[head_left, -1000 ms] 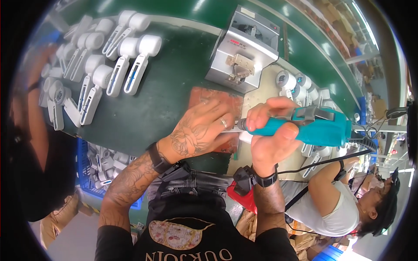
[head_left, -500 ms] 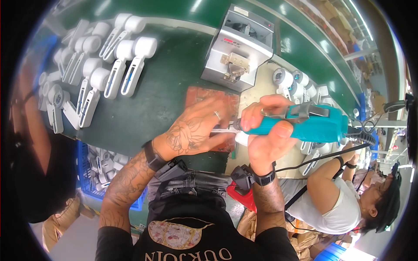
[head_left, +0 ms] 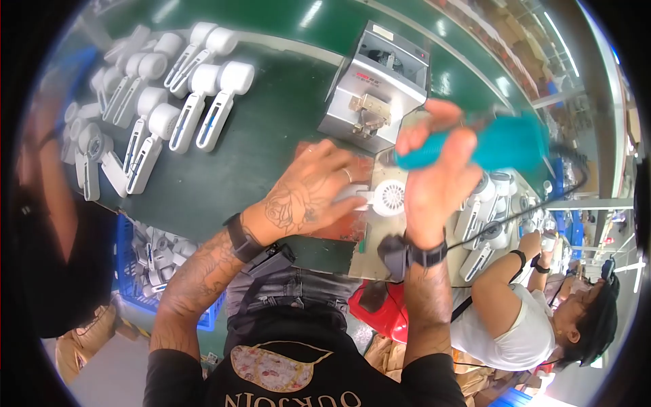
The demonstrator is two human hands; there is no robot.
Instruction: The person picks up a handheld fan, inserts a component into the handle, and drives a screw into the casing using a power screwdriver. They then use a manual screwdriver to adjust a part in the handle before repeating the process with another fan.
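Note:
My left hand (head_left: 304,192) is closed around the handle of a white handheld fan (head_left: 389,197). The fan's round slotted grille faces up, and most of its handle is hidden under my fingers. Beneath that hand lies a worn reddish mat (head_left: 344,228). In my right hand (head_left: 437,180) is a teal electric screwdriver (head_left: 505,141), lifted to the right of the fan and blurred by motion. Its tip points left and stands apart from the fan.
A silver box-shaped machine (head_left: 352,81) stands beyond my hands. White handheld fans (head_left: 220,115) lie in rows at the left, with several more (head_left: 478,254) at the right. A blue crate (head_left: 129,275) holds white parts. People sit on both sides; a cord trails from the screwdriver.
My right hand has drawn the screwdriver up and right, away from the fan. The fan's grille has come into view beside my left hand, which keeps its hold.

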